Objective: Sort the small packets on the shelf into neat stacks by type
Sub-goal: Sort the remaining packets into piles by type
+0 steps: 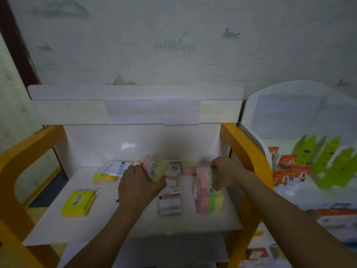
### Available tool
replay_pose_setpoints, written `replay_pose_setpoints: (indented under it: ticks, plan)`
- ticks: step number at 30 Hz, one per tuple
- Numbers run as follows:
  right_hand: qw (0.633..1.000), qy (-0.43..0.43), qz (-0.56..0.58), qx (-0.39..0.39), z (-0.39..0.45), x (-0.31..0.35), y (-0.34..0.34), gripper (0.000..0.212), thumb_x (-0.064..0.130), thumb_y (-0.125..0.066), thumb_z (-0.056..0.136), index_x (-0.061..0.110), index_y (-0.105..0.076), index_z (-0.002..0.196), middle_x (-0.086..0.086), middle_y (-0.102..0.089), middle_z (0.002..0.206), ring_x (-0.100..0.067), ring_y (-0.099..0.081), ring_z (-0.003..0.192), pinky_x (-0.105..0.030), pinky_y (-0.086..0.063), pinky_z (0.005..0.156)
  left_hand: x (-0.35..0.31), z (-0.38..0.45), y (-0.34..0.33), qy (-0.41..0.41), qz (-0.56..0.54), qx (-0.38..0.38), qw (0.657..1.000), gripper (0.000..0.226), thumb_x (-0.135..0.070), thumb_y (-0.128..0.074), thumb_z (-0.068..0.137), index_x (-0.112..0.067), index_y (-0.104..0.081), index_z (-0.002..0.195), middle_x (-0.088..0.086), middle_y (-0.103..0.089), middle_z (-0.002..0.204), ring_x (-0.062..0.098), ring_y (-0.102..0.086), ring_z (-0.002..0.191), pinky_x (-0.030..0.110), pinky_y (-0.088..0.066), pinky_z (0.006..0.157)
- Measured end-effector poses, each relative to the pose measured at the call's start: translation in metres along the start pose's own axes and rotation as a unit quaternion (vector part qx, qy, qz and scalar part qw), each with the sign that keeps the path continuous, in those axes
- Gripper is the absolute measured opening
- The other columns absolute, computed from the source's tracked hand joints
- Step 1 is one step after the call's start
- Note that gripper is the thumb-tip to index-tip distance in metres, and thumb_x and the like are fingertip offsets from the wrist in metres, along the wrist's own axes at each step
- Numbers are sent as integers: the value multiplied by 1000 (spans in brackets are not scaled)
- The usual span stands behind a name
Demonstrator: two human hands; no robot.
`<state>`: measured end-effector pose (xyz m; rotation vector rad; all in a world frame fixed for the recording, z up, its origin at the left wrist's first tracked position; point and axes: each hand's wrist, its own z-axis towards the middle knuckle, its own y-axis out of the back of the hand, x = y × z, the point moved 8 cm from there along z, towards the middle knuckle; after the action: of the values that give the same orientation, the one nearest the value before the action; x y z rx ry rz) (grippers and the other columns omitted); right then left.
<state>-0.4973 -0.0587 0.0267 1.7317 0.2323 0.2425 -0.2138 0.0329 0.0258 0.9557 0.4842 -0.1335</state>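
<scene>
On the white shelf (58, 219) a yellow packet stack (77, 203) lies left, white-and-pink packets (170, 205) centre. The left hand (139, 185) grips pink-green-yellow packets (155, 169) (marked 2209), raised; the right hand (222, 176) clutches a similar striped bundle (207, 198) standing rightward.

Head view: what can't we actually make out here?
- Print on the pink, green and yellow striped packets in the left hand: blurred, apart from "2209".
- Right hand fingers: curled behind its own striped bundle, so the grip is hidden.
- White packets with pink bands mid-shelf: partly covered by the left hand; count unclear.
- Lower shelf: cut off by the bottom edge and the forearms.
</scene>
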Motion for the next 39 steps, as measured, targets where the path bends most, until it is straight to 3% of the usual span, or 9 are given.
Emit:
replay_pose_setpoints:
  ticks: [6, 10, 12, 15, 18, 23, 29, 34, 39]
  plan:
    - [995, -18, 24, 98, 4, -4, -40, 57, 31, -83, 57, 13, -64, 108, -5, -64, 102, -19, -64, 86, -37, -61, 76, -4, -9, -11, 10, 3, 31, 999, 63, -83, -54, 57, -25, -52, 83, -8, -47, 80, 12, -52, 75, 31, -54, 63]
    - [995, -15, 32, 91, 4, -3, -42, 49, 30, -83, 59, 16, -60, 100, -3, -59, 97, -18, -60, 81, -31, -53, 64, -2, -7, -10, 14, 15, 29, 999, 68, -84, -53, 57, -23, -55, 86, -6, -50, 82, 13, -53, 75, 30, -53, 63]
    - [996, -16, 33, 79, 2, -3, -38, 60, 31, -85, 61, 15, -59, 112, -4, -58, 107, -19, -59, 90, -29, -52, 70, -1, -7, -13, 15, 16, 32, 999, 69, -86, -51, 56, -23, -55, 86, -7, -50, 82, 12, -53, 75, 29, -53, 61]
    - [997, -25, 50, 50, -9, -3, -32, 98, 35, -85, 64, 11, -36, 145, -4, -44, 137, -23, -48, 123, -32, -49, 97, -6, -5, -19, 11, 21, 30, 999, 76, -91, -46, 55, -22, -59, 84, -7, -53, 78, 11, -56, 72, 29, -54, 60]
    - [998, -6, 56, -15, -34, 6, -22, 100, 35, -82, 69, 13, -27, 150, -1, -39, 139, -22, -45, 126, -36, -50, 98, -24, -5, -29, -5, 9, 34, 999, 84, -95, -41, 56, -19, -61, 86, -4, -60, 78, 13, -60, 71, 31, -57, 60]
    - [993, 6, 69, -93, -85, 18, -21, 78, 41, -73, 73, 19, -39, 140, 2, -45, 129, -21, -54, 113, -38, -54, 88, -79, -13, -52, -24, 48, 68, 996, 83, -88, -43, 61, -18, -63, 102, 4, -65, 91, 25, -65, 83, 34, -56, 70]
    - [995, -7, 79, -66, -117, 12, -41, 75, 47, -64, 81, 19, -35, 145, 0, -45, 135, -23, -55, 113, -38, -54, 88, -135, -28, -87, -37, 116, 138, 983, 85, -85, -41, 68, -10, -64, 98, 7, -63, 92, 24, -61, 83, 29, -42, 63]
    - [993, -16, 107, -41, -125, -8, -60, 71, 51, -64, 78, 20, -42, 138, 0, -49, 131, -23, -53, 116, -39, -52, 90, -155, -42, -111, -59, 147, 151, 976, 84, -82, -40, 72, -8, -68, 101, 8, -65, 95, 25, -60, 88, 33, -49, 73]
    - [989, -27, 135, -55, -129, -19, -68, 62, 52, -62, 75, 29, -49, 131, 7, -52, 125, -19, -56, 113, -36, -54, 87, -164, -46, -119, -60, 161, 177, 969, 85, -85, -41, 73, -10, -67, 104, 6, -66, 97, 23, -62, 88, 30, -47, 72]
